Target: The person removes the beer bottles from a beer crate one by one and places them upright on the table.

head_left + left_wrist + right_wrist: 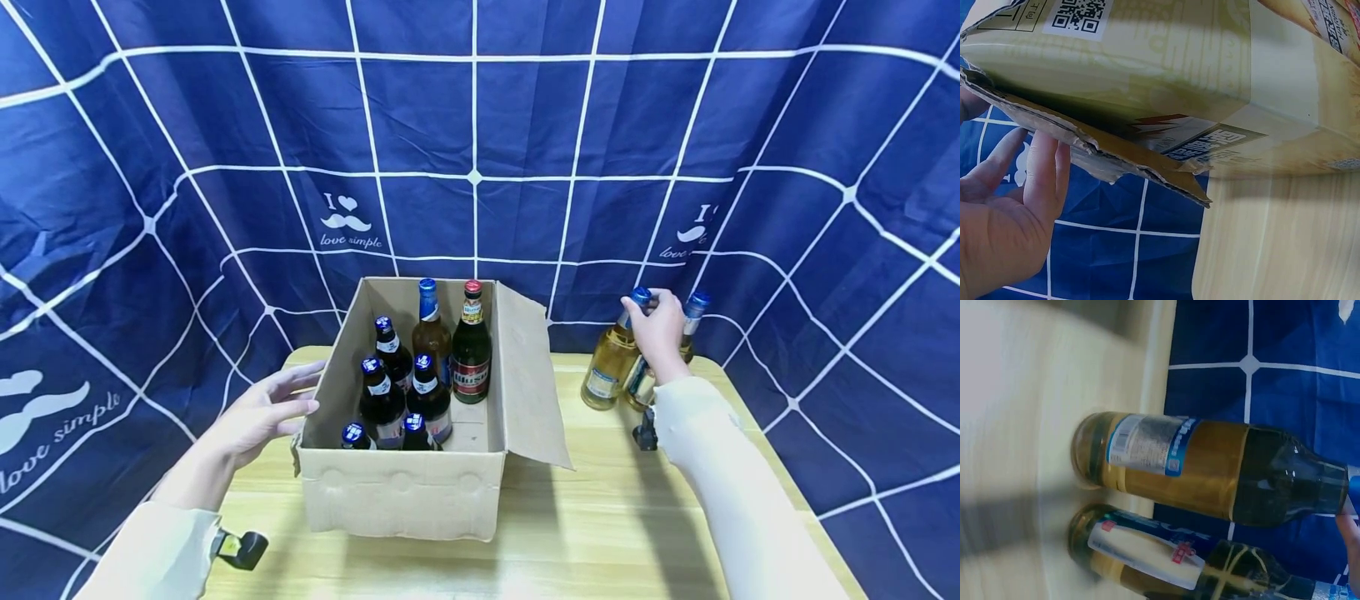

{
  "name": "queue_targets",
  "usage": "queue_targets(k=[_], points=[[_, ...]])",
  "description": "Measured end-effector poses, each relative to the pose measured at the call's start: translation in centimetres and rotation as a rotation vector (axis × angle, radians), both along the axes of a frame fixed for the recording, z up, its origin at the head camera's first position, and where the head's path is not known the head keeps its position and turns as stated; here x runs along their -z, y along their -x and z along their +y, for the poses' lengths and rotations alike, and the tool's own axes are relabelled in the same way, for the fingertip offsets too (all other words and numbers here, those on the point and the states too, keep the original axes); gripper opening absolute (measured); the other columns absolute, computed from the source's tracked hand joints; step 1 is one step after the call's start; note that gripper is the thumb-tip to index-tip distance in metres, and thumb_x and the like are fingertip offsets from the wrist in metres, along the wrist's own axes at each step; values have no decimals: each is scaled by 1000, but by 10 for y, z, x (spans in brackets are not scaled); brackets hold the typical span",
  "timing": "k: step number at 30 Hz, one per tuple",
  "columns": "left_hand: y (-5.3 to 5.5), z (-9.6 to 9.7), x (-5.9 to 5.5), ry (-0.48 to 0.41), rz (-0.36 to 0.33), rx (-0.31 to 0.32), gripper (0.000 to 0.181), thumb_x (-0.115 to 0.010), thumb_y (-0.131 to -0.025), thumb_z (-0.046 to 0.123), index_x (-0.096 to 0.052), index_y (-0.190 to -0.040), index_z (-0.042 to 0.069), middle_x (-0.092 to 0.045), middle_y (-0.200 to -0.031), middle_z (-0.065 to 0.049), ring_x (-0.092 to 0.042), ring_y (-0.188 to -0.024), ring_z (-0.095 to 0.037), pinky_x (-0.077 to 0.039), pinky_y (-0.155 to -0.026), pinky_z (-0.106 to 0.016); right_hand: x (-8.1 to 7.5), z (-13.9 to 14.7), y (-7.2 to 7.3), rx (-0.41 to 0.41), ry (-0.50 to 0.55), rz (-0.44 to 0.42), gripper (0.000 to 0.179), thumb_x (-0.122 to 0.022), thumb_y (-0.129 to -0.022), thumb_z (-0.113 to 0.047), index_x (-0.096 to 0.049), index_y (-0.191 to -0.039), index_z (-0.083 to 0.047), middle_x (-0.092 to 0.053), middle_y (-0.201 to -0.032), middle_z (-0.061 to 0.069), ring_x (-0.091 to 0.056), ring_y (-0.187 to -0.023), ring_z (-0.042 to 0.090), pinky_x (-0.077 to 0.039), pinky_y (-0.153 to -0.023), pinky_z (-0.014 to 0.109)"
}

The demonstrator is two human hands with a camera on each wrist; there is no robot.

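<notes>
My right hand [660,329] pinches the blue-capped top of a golden beer bottle [606,367], which leans slightly over the table's right side. Right beside it, partly behind the hand, is a second golden bottle [693,310]; in the right wrist view this other bottle [1147,553] lies alongside the held bottle [1210,469]. On the left, the left hand [258,417] has its fingers stretched out at the side of an open cardboard box [401,496]. The left wrist view has those fingers [1040,169] against a folded-down flap [1116,147].
Inside the box stand several dark blue-capped bottles [388,358], a taller brown bottle [431,337] and a green bottle with a red cap [472,350]. A side flap [536,383] sticks out to the right. Blue gridded cloth [525,117] surrounds the wooden table [592,517].
</notes>
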State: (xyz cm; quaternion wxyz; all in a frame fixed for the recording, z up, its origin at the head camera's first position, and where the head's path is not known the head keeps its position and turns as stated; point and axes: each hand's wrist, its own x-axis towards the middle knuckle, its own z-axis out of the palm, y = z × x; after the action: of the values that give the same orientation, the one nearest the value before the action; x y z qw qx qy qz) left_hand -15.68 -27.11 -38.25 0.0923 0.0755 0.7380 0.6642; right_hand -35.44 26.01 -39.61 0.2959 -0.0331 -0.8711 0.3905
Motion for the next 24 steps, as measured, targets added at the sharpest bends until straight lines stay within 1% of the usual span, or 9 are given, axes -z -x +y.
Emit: queue_targets(k=[5, 7, 9, 11, 14, 17, 19, 21, 24], points=[[0, -1, 1, -24, 2, 5, 62, -57, -93, 3, -26, -144, -9, -37, -139, -25, -60, -104, -15, -51, -81, -34, -9, 0, -5, 1, 25, -104, 49, -68, -88, -26, -54, -119, 9, -61, -108, 27, -60, -100, 37, -43, -91, 43], [0, -1, 2, -31, 3, 7, 61, -57, -93, 3, -26, -144, -9, -39, -138, -23, -60, -104, -15, -51, -81, -34, -15, -4, -10, 9, 66, -143, 53, -67, -89, -29, -52, -125, 6, -61, -114, 26, -59, -105, 36, -42, -94, 42], [0, -1, 2, -33, 5, 10, 61, -57, -93, 2, -26, -144, -9, -39, -138, -23, -60, -104, -16, -51, -81, -34, -21, -11, -17, 27, 132, -167, 59, -67, -88, -31, -47, -133, 3, -56, -122, 24, -54, -113, 34, -38, -98, 39], [0, -1, 1, -35, 3, 9, 61, -57, -93, 2, -26, -144, -9, -38, -139, -24, -60, -104, -16, -51, -80, -34, -28, -20, -25, 45, 206, -163, 64, -68, -87, -31, -42, -138, -2, -49, -130, 21, -47, -120, 31, -34, -102, 36], [0, -2, 1, -31, 7, 13, 62, -57, -93, 2, -25, -144, -9, -37, -139, -26, -60, -104, -16, -52, -80, -34, -38, -38, -34, 35, 288, -103, 66, -70, -86, -26, -39, -140, -4, -42, -134, 19, -40, -122, 29, -30, -103, 34], [0, -2, 0, -23, 9, 14, 62, -57, -93, 3, -25, -144, -9, -37, -139, -26, -60, -104, -16, -51, -80, -34, -46, -56, -37, -63, 356, -26, 62, -70, -85, -17, -42, -137, 0, -45, -133, 19, -44, -121, 29, -33, -102, 34], [0, -2, -1, -17, 8, 14, 62, -56, -93, 3, -25, -144, -9, -36, -140, -27, -60, -104, -15, -51, -81, -34, -51, -69, -37, -160, 391, -17, 59, -69, -86, -12, -43, -136, 4, -49, -132, 21, -48, -120, 31, -37, -101, 35], [0, -2, -1, -15, 5, 12, 62, -56, -94, 4, -24, -145, -9, -35, -140, -28, -60, -104, -14, -51, -81, -34, -56, -82, -36, -259, 421, -38, 57, -69, -86, -9, -43, -134, 7, -52, -130, 24, -51, -119, 33, -39, -99, 37], [0, -1, -1, -13, 4, 13, 62, -56, -94, 4, -24, -145, -9, -33, -141, -30, -60, -104, -14, -51, -81, -34, -62, -101, -33, -385, 395, -105, 55, -68, -87, -10, -45, -133, 9, -54, -127, 27, -53, -118, 34, -40, -98, 38]])
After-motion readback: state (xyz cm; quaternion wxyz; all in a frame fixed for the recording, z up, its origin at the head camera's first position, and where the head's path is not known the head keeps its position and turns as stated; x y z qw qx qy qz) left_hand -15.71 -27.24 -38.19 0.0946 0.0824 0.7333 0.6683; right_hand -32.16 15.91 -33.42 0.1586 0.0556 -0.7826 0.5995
